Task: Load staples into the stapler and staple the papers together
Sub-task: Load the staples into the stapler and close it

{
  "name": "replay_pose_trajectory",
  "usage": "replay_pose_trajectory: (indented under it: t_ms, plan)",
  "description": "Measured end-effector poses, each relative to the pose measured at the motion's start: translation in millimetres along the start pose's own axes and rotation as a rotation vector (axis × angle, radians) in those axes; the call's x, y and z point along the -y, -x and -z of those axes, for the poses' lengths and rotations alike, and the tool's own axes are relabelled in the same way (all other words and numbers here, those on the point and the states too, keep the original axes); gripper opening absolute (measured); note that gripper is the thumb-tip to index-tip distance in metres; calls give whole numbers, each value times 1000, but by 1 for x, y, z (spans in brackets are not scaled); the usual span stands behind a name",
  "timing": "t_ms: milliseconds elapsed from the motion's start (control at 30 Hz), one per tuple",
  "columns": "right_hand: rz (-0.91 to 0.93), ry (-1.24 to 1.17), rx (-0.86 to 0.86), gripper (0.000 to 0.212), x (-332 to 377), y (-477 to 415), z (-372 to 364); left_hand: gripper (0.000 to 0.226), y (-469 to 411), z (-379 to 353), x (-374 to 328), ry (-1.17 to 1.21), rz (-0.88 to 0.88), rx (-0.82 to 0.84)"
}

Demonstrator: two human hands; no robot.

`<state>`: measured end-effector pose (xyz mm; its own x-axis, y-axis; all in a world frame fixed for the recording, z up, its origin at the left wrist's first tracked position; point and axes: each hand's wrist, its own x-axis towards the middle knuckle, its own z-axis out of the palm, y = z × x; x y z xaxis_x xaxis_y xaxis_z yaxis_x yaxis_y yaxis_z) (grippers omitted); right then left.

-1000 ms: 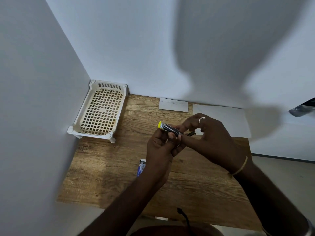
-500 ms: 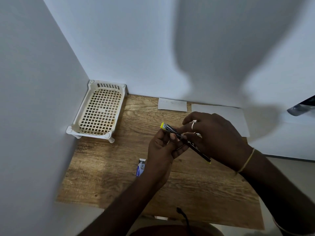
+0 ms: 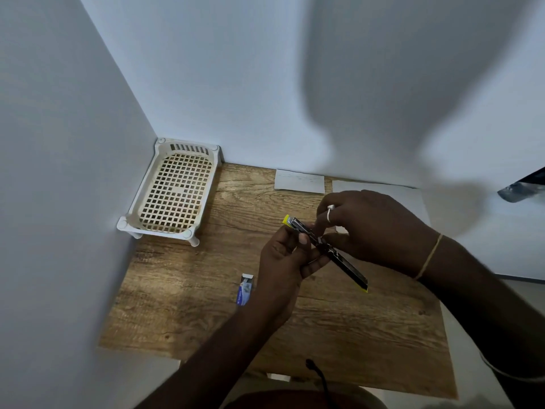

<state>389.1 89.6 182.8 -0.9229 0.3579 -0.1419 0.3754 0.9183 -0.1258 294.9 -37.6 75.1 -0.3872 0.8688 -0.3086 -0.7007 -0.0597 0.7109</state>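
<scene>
Wooden worktop in a white corner. The stapler, swung open, is held above it: the left hand grips one end, the right hand pinches its middle. Loading appears under way. The papers lie unstapled by the wall.

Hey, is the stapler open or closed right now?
Open: the stapler is unfolded into one long line, yellow at both ends, gripped by the left hand, the right hand pinching its middle.
</scene>
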Motion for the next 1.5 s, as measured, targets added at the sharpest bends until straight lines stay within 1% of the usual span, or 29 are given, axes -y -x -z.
replay_pose_trajectory:
  t_ms: [133, 200, 267, 367, 433, 600, 867, 1000, 1067, 1200, 1300, 1500]
  plan:
    - [24, -16, 53, 16, -4, -4, 4, 24, 0, -1, -2, 6, 1, 9]
    - [17, -63, 86, 20, -6, -7, 5, 21, 0, -1, -2, 1, -2, 19]
    - [26, -117, 109, 18, -9, -10, 6, 20, 0, -2, -1, -5, -1, 26]
    - [54, -204, 118, 11, -11, -13, 6, 29, 0, -2, -2, -19, 5, 30]
    - [68, -239, 120, 9, -13, -14, 5, 31, 0, -1, -3, -28, 0, 28]
    - [87, -259, 94, 7, -11, -10, 0, 17, -2, 2, -1, -57, -17, 0]
    - [-40, -263, -45, 6, -1, 4, -14, 18, -4, 4, -2, -56, -53, 9]
    - [-111, -378, -135, 7, -3, 8, -14, 23, -4, 1, -2, -44, -57, -1]
    - [-135, -393, -175, 10, -2, 8, -14, 25, -5, 0, -2, -47, -54, -6]
    - [-164, -386, -165, 18, 2, 4, -18, 27, -5, 0, -1, -48, -56, -11]
    - [-182, -423, -177, 22, 1, 3, -16, 31, -5, 1, -2, -52, -62, -12]
    - [-194, -445, -165, 26, 5, 0, -15, 31, -6, 2, -1, -53, -70, -15]
